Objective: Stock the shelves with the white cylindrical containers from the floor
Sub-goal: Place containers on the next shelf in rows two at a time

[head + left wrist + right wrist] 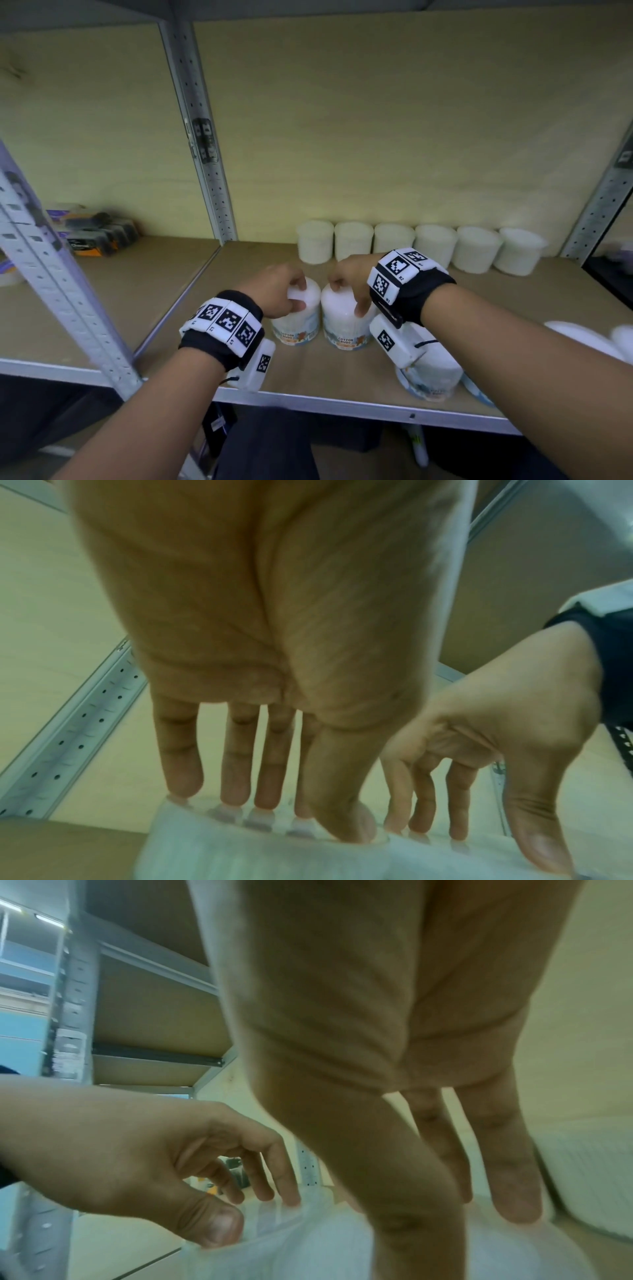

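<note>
Containers (582, 337) at right edge blurred, cut off.

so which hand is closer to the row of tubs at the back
Right. The right hand sits just in front of the back row; the left hand is further left, slightly nearer the shelf's front.

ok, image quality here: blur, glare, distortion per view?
Head: wide-angle bowing of the uprights, back row of containers soft, whites blown out at the right edge. Left wrist: left hand fills the frame, container lid smeared. Right wrist: right hand blurred, greenish cast.
</note>
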The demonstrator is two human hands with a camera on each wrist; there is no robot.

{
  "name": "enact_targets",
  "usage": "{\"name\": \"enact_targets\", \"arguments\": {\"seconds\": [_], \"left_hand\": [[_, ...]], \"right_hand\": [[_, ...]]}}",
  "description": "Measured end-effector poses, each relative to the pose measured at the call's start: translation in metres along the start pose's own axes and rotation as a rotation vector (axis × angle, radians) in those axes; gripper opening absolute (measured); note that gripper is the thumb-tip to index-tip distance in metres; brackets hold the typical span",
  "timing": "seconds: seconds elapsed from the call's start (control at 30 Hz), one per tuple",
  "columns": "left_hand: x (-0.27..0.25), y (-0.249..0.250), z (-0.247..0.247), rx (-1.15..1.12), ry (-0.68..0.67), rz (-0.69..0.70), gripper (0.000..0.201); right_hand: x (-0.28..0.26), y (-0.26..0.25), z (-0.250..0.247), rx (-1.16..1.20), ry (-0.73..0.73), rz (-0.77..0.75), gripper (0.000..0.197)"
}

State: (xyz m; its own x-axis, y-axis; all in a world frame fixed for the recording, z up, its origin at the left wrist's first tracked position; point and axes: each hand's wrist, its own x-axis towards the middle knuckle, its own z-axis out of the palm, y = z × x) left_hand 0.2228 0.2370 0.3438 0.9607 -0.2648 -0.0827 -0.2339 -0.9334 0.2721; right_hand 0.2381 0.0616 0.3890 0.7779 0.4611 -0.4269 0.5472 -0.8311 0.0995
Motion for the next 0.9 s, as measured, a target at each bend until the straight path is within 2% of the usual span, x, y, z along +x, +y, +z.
{"name": "enact_targets", "arguments": {"seconds": [0.17,0.4,0.9], "left_hand": [[-0.029,0.009,0.003,0.01,-0.015,0.012,0.033],[-0.056,0.026,0.01,0.006,0.031,0.06,0.035],[-0.067,0.035,0.017,-0.048,0.067,0.04,0.032]], "right_hand": [[-0.023,-0.007,0.013,0.026,0.023,-0.039,0.059],[-0.05,-0.008,0.027,0.09,0.015,-0.021,0.059],[-0.074,0.002,0.041,0.21,0.053,-0.028,0.061]]}}
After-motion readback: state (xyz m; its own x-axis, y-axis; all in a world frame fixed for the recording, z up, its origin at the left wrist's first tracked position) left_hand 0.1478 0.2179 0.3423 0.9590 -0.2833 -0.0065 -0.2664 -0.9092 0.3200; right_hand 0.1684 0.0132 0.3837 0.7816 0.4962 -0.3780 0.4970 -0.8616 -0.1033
